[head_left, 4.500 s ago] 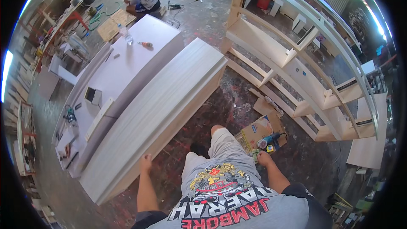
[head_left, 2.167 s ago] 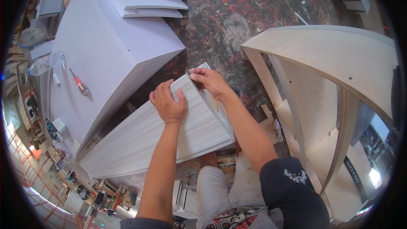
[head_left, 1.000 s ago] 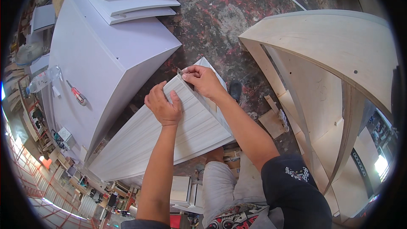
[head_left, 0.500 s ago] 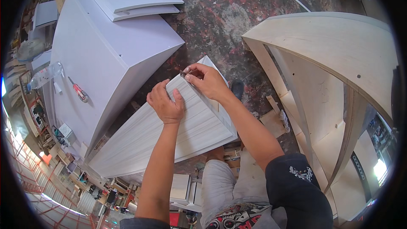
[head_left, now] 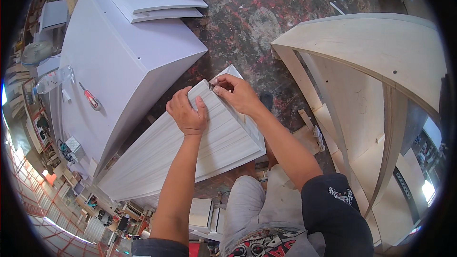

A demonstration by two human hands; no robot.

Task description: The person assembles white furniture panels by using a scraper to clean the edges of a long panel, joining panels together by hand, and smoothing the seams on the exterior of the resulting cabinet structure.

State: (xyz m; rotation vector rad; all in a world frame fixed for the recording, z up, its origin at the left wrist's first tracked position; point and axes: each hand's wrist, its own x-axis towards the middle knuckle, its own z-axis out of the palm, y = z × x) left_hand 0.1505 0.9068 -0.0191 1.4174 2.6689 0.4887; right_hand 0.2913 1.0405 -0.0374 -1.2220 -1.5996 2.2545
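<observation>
Head view: panel (head_left: 157, 157) beneath hands (head_left: 214, 102)

Bright even daylight, sharp centre, strong fisheye bending at dark rim

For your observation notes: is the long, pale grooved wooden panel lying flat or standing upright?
Flat: the long, pale grooved wooden panel shows its broad face upward, left hand pressing on it.

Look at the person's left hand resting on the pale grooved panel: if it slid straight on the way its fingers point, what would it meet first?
Probably the right hand, pinching a small dark object at the grooved panel's far end; the left hand points there.
</observation>
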